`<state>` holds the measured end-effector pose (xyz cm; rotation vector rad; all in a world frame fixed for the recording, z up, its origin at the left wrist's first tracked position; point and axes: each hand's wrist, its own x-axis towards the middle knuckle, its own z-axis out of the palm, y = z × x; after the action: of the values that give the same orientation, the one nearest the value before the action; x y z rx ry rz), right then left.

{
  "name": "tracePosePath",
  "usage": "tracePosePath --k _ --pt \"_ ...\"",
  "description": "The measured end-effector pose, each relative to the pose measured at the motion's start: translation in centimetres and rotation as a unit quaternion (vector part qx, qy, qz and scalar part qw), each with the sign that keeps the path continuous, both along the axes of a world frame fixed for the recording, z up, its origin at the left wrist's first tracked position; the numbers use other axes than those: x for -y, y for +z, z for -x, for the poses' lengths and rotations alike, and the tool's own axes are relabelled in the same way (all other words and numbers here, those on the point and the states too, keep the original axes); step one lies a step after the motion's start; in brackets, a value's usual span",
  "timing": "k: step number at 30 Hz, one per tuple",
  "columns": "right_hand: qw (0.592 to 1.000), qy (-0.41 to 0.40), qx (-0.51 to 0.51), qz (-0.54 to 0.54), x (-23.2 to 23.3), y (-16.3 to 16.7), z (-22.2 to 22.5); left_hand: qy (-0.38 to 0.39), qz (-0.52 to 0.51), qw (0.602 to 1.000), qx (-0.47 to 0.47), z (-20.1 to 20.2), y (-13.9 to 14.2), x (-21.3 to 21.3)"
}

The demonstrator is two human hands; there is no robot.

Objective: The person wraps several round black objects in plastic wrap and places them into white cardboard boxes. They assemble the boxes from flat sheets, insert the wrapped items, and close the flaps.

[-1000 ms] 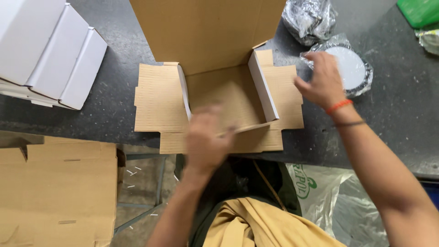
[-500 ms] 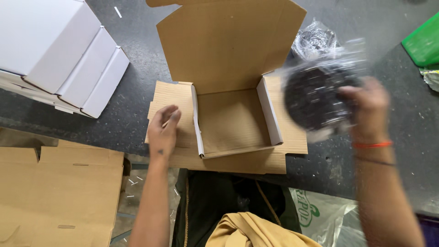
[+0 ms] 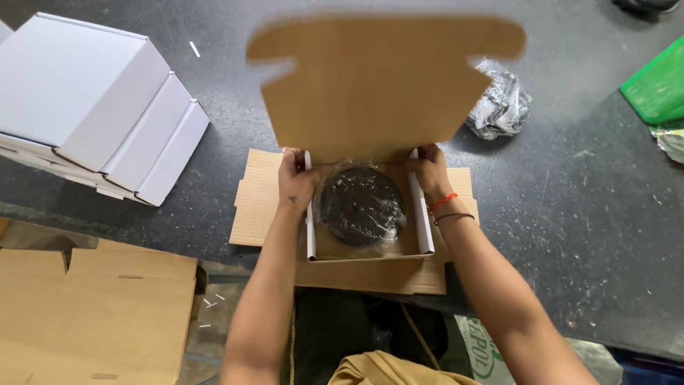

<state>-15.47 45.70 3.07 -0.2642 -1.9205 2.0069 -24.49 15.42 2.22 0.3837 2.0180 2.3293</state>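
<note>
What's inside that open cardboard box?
A dark round disc wrapped in clear plastic lies flat in the box. The box floor beneath the disc is covered.

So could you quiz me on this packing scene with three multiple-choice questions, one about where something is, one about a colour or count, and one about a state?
1. Where is the black disc in clear wrap?
A. inside the open cardboard box
B. on the white boxes
C. on the floor

2. What colour are the stacked closed boxes at the left?
A. green
B. white
C. red

3. How does the cardboard box's lid stand?
A. shut flat
C. torn off
B. raised open

Answers: 1 A, the disc lies on the box floor between its side walls. 2 B, their faces are plain white. 3 B, the lid stands up behind the box while the left hand and right hand each hold a side wall.
</note>
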Motion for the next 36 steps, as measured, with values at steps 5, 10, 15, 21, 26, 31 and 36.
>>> tracePosePath --k 5,10,15,21,26,31,36 --pt "0.994 -0.017 -0.104 -0.020 -0.4 -0.3 0.0 0.039 -0.006 0.999 -0.005 0.7 -0.6 -0.4" --pt "0.977 0.025 -0.192 0.087 -3.2 9.1 -2.5 -0.013 -0.088 0.994 -0.065 2.3 6.2 4.1" --pt "0.985 0.138 -0.101 -0.035 -4.6 17.0 -2.4 -0.176 0.035 0.977 -0.114 4.6 15.4 6.5" --pt "0.950 -0.026 -0.236 -0.204 3.2 14.6 -1.1 -0.088 -0.012 0.981 -0.171 1.3 12.2 0.5" --pt "0.932 0.187 -0.245 0.191 6.1 12.8 -5.6 -0.196 -0.214 0.957 -0.015 -3.1 7.2 0.0" --pt "0.936 0.281 0.016 -0.212 4.7 12.4 -8.2 -0.220 0.403 0.855 -0.241 -4.8 8.1 1.3" --pt "0.694 0.216 -0.071 -0.683 7.9 11.6 -13.0 -0.146 0.550 0.730 -0.378 -12.7 9.7 3.0"
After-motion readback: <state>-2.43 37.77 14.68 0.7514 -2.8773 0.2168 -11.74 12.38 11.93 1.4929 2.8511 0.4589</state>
